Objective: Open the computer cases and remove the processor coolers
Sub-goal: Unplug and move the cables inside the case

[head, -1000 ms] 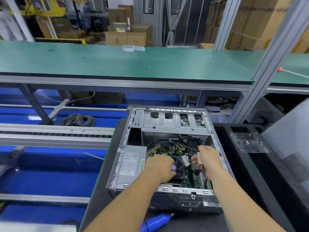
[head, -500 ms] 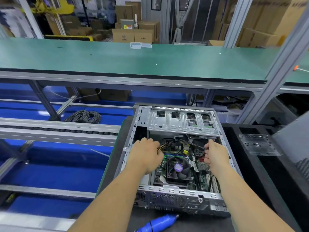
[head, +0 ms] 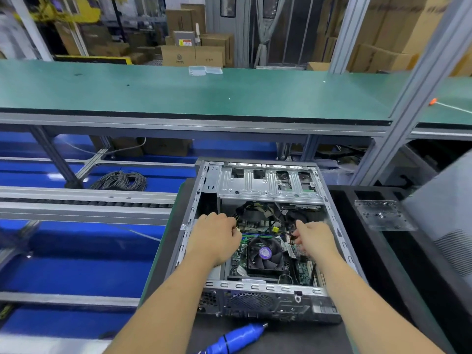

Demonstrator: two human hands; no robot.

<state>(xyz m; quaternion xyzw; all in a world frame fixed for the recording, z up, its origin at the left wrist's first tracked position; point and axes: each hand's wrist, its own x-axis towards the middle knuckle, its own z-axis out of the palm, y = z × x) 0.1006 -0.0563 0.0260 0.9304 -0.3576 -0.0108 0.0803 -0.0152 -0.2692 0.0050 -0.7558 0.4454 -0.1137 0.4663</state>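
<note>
The open computer case (head: 270, 185) lies on its side on a black mat. Inside it, the processor cooler (head: 265, 254), a black fan with a purple sticker, sits on the motherboard, uncovered between my hands. My left hand (head: 217, 238) is over the case's left side, its fingers curled round the yellow and black power cables (head: 236, 224). My right hand (head: 315, 240) is at the cooler's right and pinches a thin dark cable (head: 288, 235) just beyond the fan. The power supply is hidden under my left forearm.
A blue electric screwdriver (head: 237, 338) lies in front of the case. A clear plastic plate (head: 383, 215) and a grey side panel (head: 447, 213) are at the right. Conveyor rails (head: 84, 203) and a cable coil (head: 120, 181) are left; a green bench (head: 178, 93) is beyond.
Both hands left the cooler and moved away from me to the cables beyond it. The fan, covered by my left hand before, now shows fully.
</note>
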